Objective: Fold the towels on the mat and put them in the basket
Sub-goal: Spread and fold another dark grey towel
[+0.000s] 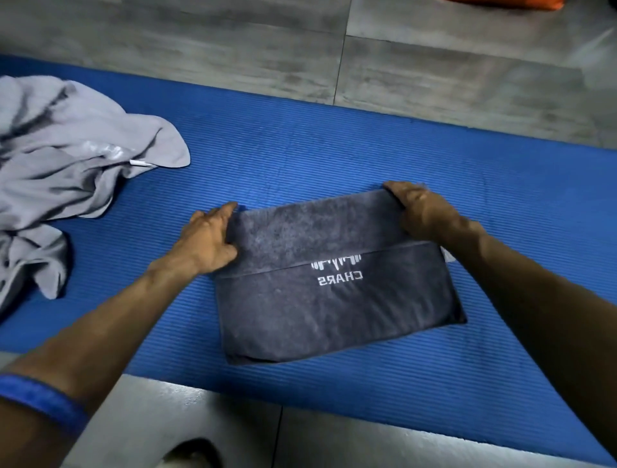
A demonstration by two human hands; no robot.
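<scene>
1. Grey plank flooring [233, 40] fills the top and bottom of the frame, and a blue ribbed mat [334, 143] is laid across the middle from edge to edge.
2. Centre frame, a dark grey towel [334, 310] is spread flat on the mat, folded into a rectangle, with a white logo and mirrored lettering seen on its near layer.
3. The towel's far-left corner is pinched by the left hand [208, 239], thumb over the cloth, fingers curled at the edge.
4. The far-right corner is gripped by the right hand [419, 208], fingers bent over the fold.
5. At the left edge, a light grey towel [60, 167] is heaped unfolded on the mat, well apart from the dark one.
6. A blue band [40, 397] is worn on the left forearm, lower left.
7. An orange object [507, 4] is cut off at the upper right.
</scene>
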